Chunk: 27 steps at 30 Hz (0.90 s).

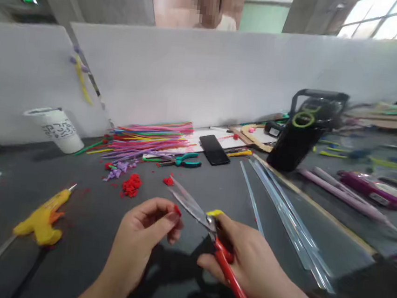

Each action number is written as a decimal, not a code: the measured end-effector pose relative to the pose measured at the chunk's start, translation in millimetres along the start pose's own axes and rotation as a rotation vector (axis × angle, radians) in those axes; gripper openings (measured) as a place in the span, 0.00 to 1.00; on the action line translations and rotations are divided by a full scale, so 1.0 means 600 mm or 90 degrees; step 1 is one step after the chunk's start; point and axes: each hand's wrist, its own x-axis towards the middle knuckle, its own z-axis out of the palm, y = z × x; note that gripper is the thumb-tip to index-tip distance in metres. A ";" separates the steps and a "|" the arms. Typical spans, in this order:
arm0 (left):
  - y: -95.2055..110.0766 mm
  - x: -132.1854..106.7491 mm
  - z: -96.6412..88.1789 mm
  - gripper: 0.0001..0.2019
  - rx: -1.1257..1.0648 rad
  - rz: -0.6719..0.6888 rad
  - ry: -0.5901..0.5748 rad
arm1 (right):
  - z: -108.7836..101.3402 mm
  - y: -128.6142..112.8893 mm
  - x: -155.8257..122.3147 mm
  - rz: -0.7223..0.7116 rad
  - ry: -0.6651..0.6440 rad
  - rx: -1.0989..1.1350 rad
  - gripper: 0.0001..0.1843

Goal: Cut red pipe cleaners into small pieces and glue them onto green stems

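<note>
- Head view: the small red piece (177, 210) lies left of the scissors (222, 260), just beside the blades; the left hand (141, 230) is nearer it than the right hand (250, 250).
- The scissors' long axis slants forward and leftward, blades leading.
- Left grip: thumb and finger pinched together on the red piece, at their tips.
- Right grip: wrapped around the scissors' handles.
</note>
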 end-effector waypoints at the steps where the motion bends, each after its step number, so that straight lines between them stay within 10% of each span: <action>1: -0.001 -0.001 0.000 0.05 -0.008 0.014 0.006 | 0.003 0.004 -0.004 -0.004 -0.002 -0.013 0.18; 27: -0.008 -0.003 -0.002 0.09 -0.052 0.079 0.034 | 0.012 0.020 -0.018 -0.114 0.073 -0.086 0.21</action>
